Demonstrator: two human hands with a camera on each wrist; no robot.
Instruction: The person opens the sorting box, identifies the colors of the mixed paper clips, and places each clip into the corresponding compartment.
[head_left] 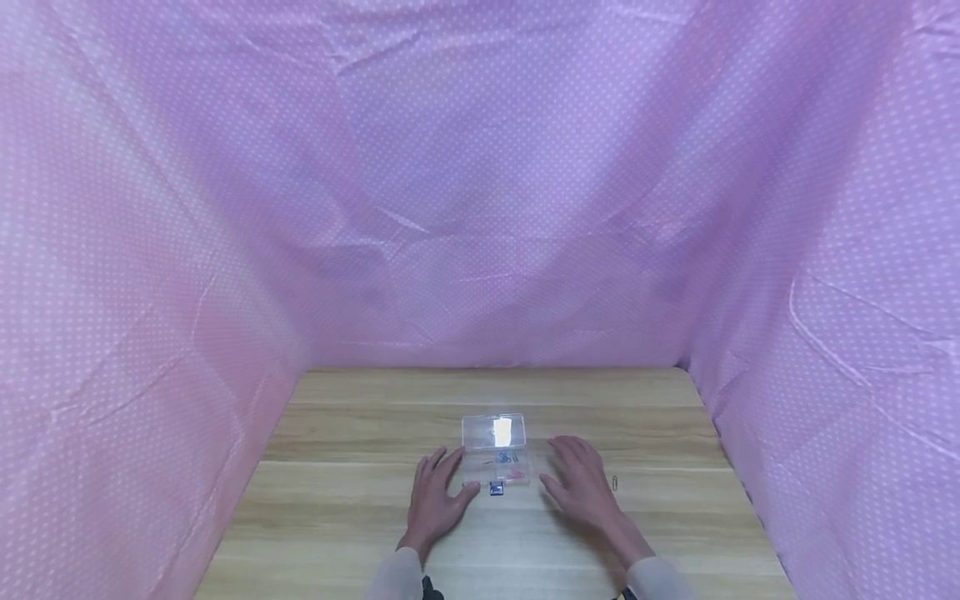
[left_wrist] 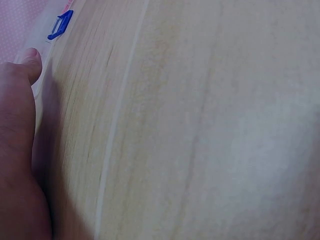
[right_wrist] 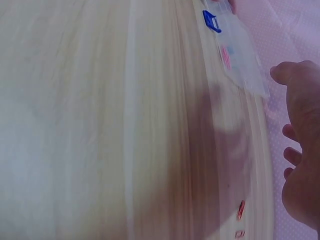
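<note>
A clear plastic box (head_left: 480, 469) lies on the table with its lid (head_left: 482, 432) laid back on the far side. Blue paper clips (head_left: 506, 457) and pink paper clips (head_left: 516, 474) sit in its right-hand compartments. A dark blue latch (head_left: 497, 488) is on the near edge, seen as a blue clasp (left_wrist: 61, 25) in the left wrist view. At the box's left side my left hand (head_left: 437, 504) rests, thumb and index spread along its corners; whether they press it I cannot tell. My right hand (head_left: 587, 487) hovers off the box's right side, fingers extended, holding nothing.
One paper clip (head_left: 615, 482) lies on the wooden table (head_left: 360, 517) right of my right hand. In the right wrist view a reddish clip (right_wrist: 241, 210) lies near a second small reddish shape (right_wrist: 240, 233). Pink dotted cloth (head_left: 495, 208) walls the table's back and sides.
</note>
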